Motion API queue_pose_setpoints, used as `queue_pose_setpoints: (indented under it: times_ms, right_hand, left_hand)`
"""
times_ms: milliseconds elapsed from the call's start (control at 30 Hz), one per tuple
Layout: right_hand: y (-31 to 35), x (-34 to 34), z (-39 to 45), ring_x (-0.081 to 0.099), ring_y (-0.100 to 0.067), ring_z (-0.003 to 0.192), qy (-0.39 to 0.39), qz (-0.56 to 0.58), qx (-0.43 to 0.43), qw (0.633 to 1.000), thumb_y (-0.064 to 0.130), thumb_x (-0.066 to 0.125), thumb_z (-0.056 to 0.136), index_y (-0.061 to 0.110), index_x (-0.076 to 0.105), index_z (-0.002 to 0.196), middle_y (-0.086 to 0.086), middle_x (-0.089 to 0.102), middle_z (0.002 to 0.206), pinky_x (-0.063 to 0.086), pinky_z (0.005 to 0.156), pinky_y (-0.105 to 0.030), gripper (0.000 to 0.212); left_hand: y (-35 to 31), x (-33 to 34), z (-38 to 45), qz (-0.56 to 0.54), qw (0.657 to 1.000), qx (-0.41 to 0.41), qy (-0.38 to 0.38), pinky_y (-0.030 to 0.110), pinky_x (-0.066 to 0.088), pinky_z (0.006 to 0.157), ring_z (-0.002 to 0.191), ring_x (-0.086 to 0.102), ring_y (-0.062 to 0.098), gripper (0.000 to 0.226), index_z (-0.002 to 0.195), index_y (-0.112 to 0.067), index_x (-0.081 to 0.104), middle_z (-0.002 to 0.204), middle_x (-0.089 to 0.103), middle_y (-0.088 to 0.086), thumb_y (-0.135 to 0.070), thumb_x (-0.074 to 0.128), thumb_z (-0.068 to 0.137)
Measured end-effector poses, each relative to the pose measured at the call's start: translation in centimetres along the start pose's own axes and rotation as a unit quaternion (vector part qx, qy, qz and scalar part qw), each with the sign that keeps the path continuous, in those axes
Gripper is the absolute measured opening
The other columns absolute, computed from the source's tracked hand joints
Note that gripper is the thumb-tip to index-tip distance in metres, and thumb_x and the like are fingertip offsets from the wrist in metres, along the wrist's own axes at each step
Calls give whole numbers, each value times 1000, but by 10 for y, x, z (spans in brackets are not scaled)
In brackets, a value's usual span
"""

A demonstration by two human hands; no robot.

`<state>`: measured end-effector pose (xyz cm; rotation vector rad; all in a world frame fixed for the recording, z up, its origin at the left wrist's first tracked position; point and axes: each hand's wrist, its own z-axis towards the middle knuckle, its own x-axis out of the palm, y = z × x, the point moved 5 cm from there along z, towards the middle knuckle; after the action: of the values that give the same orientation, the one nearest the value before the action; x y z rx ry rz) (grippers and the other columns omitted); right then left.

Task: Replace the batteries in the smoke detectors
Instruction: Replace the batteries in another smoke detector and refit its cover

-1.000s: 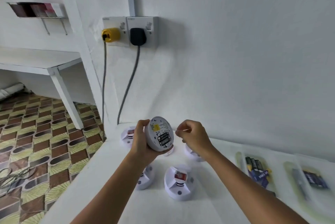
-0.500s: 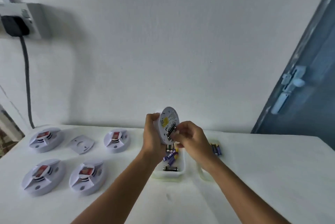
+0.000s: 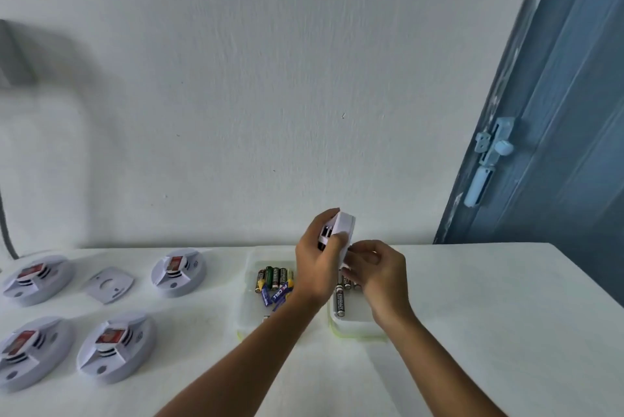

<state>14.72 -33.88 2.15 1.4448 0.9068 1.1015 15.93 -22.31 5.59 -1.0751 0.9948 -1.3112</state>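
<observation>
The left hand (image 3: 319, 261) has a firm grip on the smoke detector (image 3: 339, 231), raised above the battery trays (image 3: 248, 322). The right hand (image 3: 378, 269) pinches at its underside, probably on a battery, hidden by fingers. Best drawn out straight, over the tray below.

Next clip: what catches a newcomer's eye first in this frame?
Two hands meet mid-frame: the left hand grips a white smoke detector while the right hand works at its lower edge. Under them sit two trays of batteries; four more detectors lie at the left.
</observation>
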Motion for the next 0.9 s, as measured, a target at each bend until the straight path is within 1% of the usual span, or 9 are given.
queue_pose_setpoints:
  times_ms: [133, 200, 300, 400, 467, 600, 667, 733, 900]
  right_hand:
    - [-5, -21, 10, 68, -25, 63, -51, 67, 28, 996, -10, 68, 78, -1, 64, 85, -16, 68, 76, 60, 70, -42, 12]
    - [-7, -31, 26, 68, -24, 64, -25, -145, -27, 989, -3, 70, 75, 9, 67, 79, -10, 68, 75, 60, 69, -42, 13]
    - [-21, -19, 37, 66, -24, 79, 82, -493, -22, 866, 0, 60, 77, 8, 65, 77, -9, 66, 84, 56, 68, -31, 10]
    - [-37, -13, 37, 63, -30, 94, 115, -580, 2, 807, 3, 55, 82, 8, 52, 76, -12, 60, 96, 47, 67, -28, 9]
    - [-48, -16, 40, 60, -30, 90, 116, -600, -10, 792, 8, 60, 84, 11, 37, 66, -8, 52, 86, 37, 64, -26, 30]
    - [-48, -21, 42, 45, -24, 73, 91, -573, -12, 814, 0, 53, 81, 13, 31, 60, 1, 37, 67, 25, 47, -20, 33]
    - [-44, -20, 42, 48, -21, 76, 87, -564, -10, 821, -3, 48, 82, 8, 49, 73, -3, 50, 79, 35, 55, -22, 14]
    - [-41, -20, 39, 53, -21, 79, 81, -537, -9, 839, -3, 46, 83, 5, 60, 90, -7, 58, 92, 41, 64, -24, 18]
    - [-12, -13, 17, 62, 0, 86, 64, -302, -114, 944, 9, 70, 83, 15, 69, 97, 7, 69, 97, 44, 69, -5, 15]
  left_hand:
    - [7, 7, 4, 14, 1000, 13, -2, 11, 45, 74, 88, 57, -7, 58, 113, -22, 62, 105, 64, -9, -49, 49, 63]
    - [13, 7, 5, 10, 1000, -1, -3, 17, 46, 79, 89, 57, -6, 47, 110, -26, 62, 104, 64, -11, -45, 50, 68]
    - [18, 6, 9, 6, 1000, -30, 2, 24, 47, 84, 95, 57, -3, 36, 108, -30, 61, 104, 63, -12, -36, 48, 75]
    - [28, 10, 6, 4, 998, -69, 1, 38, 48, 92, 106, 58, 17, 46, 114, -24, 62, 110, 64, -2, -39, 48, 74]
    - [31, 13, 1, 1, 996, -85, 2, 38, 48, 91, 106, 58, 19, 44, 112, -26, 63, 109, 64, -2, -39, 48, 73]
    - [29, 7, 0, -16, 994, -104, -3, 32, 48, 80, 96, 60, 18, 38, 105, -26, 65, 100, 66, -3, -36, 47, 72]
    - [31, 2, 0, -26, 993, -117, -1, 32, 47, 78, 94, 60, 19, 38, 102, -25, 66, 97, 66, 0, -36, 47, 72]
    - [37, -3, -1, -38, 990, -139, -4, 36, 48, 79, 95, 60, 23, 34, 96, -27, 67, 99, 65, 5, -38, 47, 72]
    - [48, -10, -4, -107, 972, -207, -8, 41, 51, 87, 104, 61, 32, 52, 112, -13, 64, 112, 65, 19, -45, 47, 75]
